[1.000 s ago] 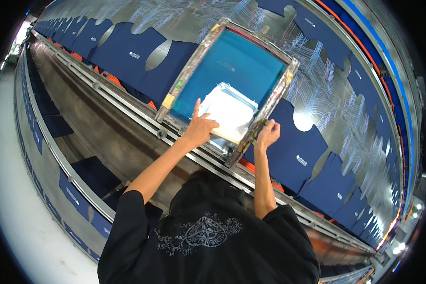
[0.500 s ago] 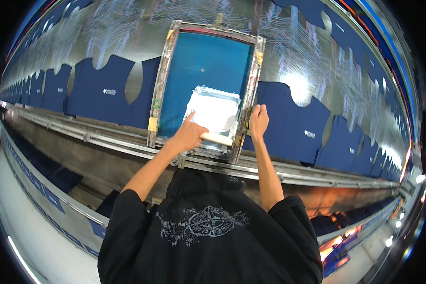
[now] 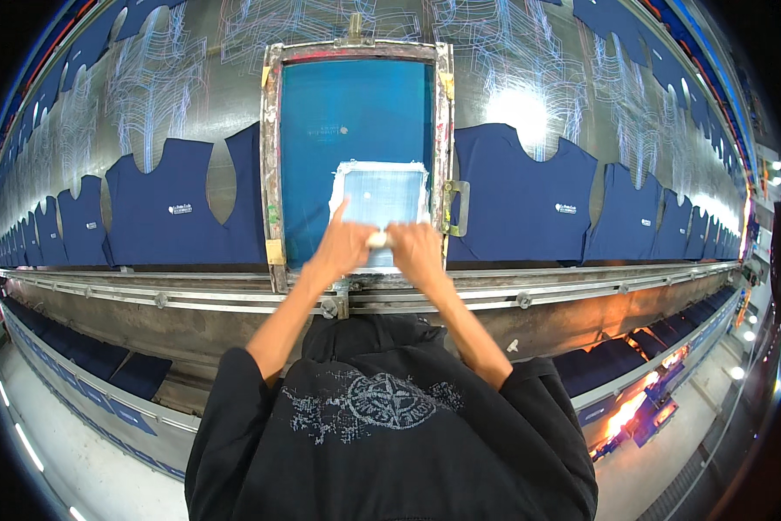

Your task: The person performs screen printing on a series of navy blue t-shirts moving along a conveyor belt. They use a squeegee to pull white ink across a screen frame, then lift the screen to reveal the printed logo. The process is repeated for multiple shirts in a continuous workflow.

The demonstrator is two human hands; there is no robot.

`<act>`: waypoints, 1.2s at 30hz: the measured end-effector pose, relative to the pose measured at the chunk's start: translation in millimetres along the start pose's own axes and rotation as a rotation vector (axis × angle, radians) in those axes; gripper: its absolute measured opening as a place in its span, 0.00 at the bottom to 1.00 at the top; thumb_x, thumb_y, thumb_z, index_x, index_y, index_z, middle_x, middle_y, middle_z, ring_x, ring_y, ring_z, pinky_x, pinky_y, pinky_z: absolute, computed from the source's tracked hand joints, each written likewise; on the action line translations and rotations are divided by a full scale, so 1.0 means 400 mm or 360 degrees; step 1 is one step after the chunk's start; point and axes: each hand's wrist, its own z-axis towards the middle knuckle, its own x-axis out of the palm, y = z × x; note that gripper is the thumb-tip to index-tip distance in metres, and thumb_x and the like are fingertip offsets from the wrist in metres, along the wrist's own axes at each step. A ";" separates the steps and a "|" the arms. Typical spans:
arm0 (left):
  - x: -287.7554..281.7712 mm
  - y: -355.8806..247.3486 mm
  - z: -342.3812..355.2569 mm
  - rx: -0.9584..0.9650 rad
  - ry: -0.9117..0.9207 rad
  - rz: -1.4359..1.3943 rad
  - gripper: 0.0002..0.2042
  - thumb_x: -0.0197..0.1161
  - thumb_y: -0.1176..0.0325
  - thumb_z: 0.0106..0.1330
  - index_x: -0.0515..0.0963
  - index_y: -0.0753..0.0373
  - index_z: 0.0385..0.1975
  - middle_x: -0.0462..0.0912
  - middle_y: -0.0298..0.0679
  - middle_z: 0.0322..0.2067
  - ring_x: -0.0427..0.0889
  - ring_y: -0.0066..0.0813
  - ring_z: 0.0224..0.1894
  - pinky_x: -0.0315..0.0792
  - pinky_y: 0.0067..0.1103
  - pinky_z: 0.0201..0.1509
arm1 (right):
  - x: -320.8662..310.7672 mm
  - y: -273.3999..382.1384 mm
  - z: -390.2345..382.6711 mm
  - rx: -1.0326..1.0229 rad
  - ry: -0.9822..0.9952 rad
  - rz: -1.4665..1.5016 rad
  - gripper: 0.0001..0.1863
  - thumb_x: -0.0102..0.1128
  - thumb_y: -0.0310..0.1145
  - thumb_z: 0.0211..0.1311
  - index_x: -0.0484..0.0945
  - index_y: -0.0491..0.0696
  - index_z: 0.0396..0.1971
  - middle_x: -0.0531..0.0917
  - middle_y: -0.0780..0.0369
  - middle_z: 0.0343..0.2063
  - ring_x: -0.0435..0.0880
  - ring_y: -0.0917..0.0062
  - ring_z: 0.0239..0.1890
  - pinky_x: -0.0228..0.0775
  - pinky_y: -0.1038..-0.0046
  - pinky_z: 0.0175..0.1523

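Along the near edge of a long grey printing table, navy garment panels lie in a row, and a screen frame sits squarely over that row, its near end at the metal rail, presumably for alignment. White ink covers the near right corner of the blue mesh. Over that corner, the left hand curls round a pale squeegee handle, index finger extended; the right hand closes on its other end, seemingly keeping it level. Motion blur leaves the exact grip uncertain.
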 end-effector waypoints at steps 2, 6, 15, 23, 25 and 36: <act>0.010 -0.015 -0.040 -0.0073 0.0103 0.0037 0.16 0.60 0.75 0.50 0.88 0.49 0.36 0.87 0.44 0.25 0.88 0.42 0.40 0.43 0.48 0.81 | -0.003 0.006 -0.034 -0.0062 0.0116 0.0157 0.08 0.60 0.20 0.55 0.82 0.51 0.31 0.85 0.57 0.23 0.83 0.63 0.27 0.68 0.60 0.43; -0.115 0.017 0.157 -0.0005 -0.0017 0.0295 0.14 0.62 0.72 0.52 0.88 0.49 0.37 0.88 0.42 0.26 0.88 0.39 0.42 0.43 0.48 0.81 | -0.085 -0.040 0.161 -0.0073 -0.0048 -0.0058 0.04 0.62 0.24 0.57 0.83 0.50 0.30 0.85 0.57 0.24 0.82 0.61 0.29 0.63 0.61 0.49; -0.022 -0.029 -0.037 -0.0068 0.0193 0.0120 0.12 0.65 0.69 0.55 0.88 0.52 0.39 0.90 0.41 0.31 0.88 0.37 0.42 0.47 0.45 0.81 | 0.009 0.013 -0.045 -0.0009 0.0168 0.0048 0.09 0.65 0.24 0.56 0.84 0.50 0.37 0.87 0.59 0.27 0.86 0.66 0.36 0.65 0.61 0.53; -0.154 0.004 0.175 -0.0098 0.0020 0.0370 0.13 0.65 0.72 0.55 0.88 0.55 0.40 0.89 0.42 0.31 0.88 0.37 0.43 0.41 0.47 0.82 | -0.106 -0.198 0.043 0.1152 -0.0878 0.0510 0.29 0.62 0.55 0.70 0.78 0.42 0.52 0.84 0.58 0.38 0.82 0.65 0.45 0.73 0.62 0.51; -0.135 0.008 0.167 -0.0004 -0.0157 0.0309 0.13 0.64 0.73 0.56 0.87 0.57 0.41 0.89 0.41 0.33 0.88 0.37 0.43 0.41 0.47 0.82 | -0.117 -0.258 0.078 0.1450 -0.0215 0.1775 0.26 0.56 0.57 0.74 0.78 0.45 0.43 0.78 0.65 0.25 0.78 0.78 0.27 0.73 0.71 0.35; -0.097 0.051 -0.335 0.0003 -0.0573 0.0279 0.22 0.61 0.80 0.49 0.83 0.60 0.48 0.88 0.39 0.49 0.85 0.34 0.57 0.46 0.52 0.81 | 0.033 0.072 0.186 0.1062 -0.1029 0.1545 0.20 0.57 0.40 0.77 0.69 0.47 0.23 0.65 0.73 0.19 0.60 0.90 0.23 0.50 0.77 0.27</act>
